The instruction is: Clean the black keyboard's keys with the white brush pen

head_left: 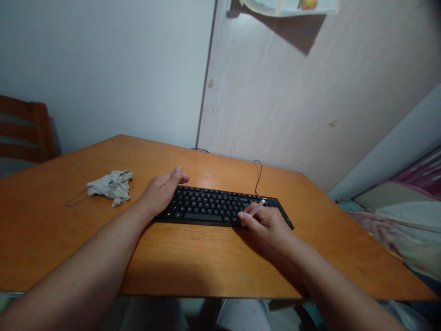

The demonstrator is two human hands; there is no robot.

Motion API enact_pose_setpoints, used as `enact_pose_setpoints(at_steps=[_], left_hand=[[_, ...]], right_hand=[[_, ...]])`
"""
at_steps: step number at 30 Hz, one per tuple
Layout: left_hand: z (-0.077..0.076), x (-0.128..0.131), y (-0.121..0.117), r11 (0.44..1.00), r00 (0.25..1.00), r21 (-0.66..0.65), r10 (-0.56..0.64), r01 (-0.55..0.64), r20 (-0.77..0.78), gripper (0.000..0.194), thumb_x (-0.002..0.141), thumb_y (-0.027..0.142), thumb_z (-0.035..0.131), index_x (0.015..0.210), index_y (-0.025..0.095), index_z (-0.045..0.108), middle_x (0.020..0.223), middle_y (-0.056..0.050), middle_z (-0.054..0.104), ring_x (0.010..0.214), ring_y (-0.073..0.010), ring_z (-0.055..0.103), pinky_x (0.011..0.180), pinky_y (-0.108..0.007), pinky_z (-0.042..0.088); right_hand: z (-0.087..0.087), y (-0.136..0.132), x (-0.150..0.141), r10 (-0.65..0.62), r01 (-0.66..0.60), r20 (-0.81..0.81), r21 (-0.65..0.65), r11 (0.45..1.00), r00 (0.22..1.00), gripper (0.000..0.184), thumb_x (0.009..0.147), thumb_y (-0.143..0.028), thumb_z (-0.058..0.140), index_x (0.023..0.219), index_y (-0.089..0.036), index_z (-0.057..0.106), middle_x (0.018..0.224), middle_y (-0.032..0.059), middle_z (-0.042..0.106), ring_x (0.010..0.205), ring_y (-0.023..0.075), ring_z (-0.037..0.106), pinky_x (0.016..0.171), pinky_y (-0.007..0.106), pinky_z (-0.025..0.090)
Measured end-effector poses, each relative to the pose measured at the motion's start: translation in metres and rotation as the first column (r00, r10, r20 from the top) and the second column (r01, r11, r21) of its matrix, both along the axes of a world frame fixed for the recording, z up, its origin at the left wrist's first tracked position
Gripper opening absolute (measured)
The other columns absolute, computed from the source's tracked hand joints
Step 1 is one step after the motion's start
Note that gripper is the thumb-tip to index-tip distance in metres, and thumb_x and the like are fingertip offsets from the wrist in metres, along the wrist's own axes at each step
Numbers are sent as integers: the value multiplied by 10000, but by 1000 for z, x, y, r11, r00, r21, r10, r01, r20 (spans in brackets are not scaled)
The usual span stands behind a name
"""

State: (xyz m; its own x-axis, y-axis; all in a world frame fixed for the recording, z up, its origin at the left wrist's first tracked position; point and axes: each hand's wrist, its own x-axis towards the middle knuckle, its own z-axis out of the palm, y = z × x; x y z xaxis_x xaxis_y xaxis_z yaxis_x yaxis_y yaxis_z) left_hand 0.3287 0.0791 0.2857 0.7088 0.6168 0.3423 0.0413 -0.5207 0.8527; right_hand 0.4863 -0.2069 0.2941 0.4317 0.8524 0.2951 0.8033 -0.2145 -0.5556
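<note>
A black keyboard [203, 217] lies flat on the wooden table. At its left end rests my left hand [161, 191], which covers that corner; the thumb points up and the fingers stretch out past the back edge. My right hand [267, 223] is closed in a pinch around a slim whitish stick [257, 208], over the right part of the keys. The stick slants up and to the right. Its lower end is hidden by my fingers, so I cannot tell what kind of tool it is or whether it touches the keys.
A crumpled pale cloth [112, 186] with a thin string lies to the left on the table [193, 253]. The keyboard's cable [259, 177] runs back toward the wall. A wooden chair [27, 128] stands at far left, and bedding [403, 220] is piled at right.
</note>
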Motion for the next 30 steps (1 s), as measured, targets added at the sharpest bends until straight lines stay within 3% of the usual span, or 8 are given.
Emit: enact_pose_setpoints(at_steps=[9,12,16,18,22,25,30], left_hand=[[-5,1,2,998,998,-24,-66,66,-8,739,947,766,354,1033,162,771,1123,-126,785,1080,-298,715,1024,-440,502],[-4,1,2,997,997,-34,-70,70,-12,747,943,774,350,1027,164,772,1119,-125,785,1074,-297,715,1021,-445,502],[-6,2,3,995,997,-60,-80,80,-5,770,940,784,338,1028,151,768,1111,-138,782,1077,-297,714,1033,-453,496],[-7,3,4,994,996,-72,-87,86,0,757,944,777,346,1030,152,763,1109,-136,783,1077,-295,715,1035,-451,495],[-10,4,7,990,995,-93,-101,102,14,734,948,768,358,1045,157,753,1114,-131,783,1074,-288,718,1031,-443,500],[-10,4,8,988,994,-110,-106,109,29,744,945,777,351,1033,154,748,1104,-134,783,1054,-284,724,1015,-434,511],[-4,2,4,984,995,-151,-88,93,37,785,940,799,308,1021,150,743,1082,-137,787,1036,-282,728,1003,-437,517]], right_hand=[[-4,26,-19,110,-104,-78,82,991,991,342,1007,-428,559,777,-197,663,742,21,660,694,155,593,648,285,431],[-8,31,-24,140,-110,-249,131,985,958,361,996,-477,573,811,-192,697,774,35,680,699,155,607,636,276,458],[-3,30,-22,102,-30,-507,148,989,856,403,1001,-543,539,913,-186,702,835,65,742,666,152,602,580,260,468],[5,27,-20,64,0,-466,135,991,883,416,1008,-540,530,892,-183,709,812,66,741,656,150,583,574,259,451],[15,23,-18,62,-45,-205,88,995,977,462,1035,-477,502,770,-183,740,788,59,700,696,150,591,632,277,438],[12,24,-20,103,-99,-98,50,994,990,408,1043,-427,502,819,-192,747,856,58,714,761,162,627,688,290,449],[4,31,-26,129,-128,-57,33,991,990,377,1047,-420,497,833,-197,712,830,47,704,748,167,633,679,295,445]])
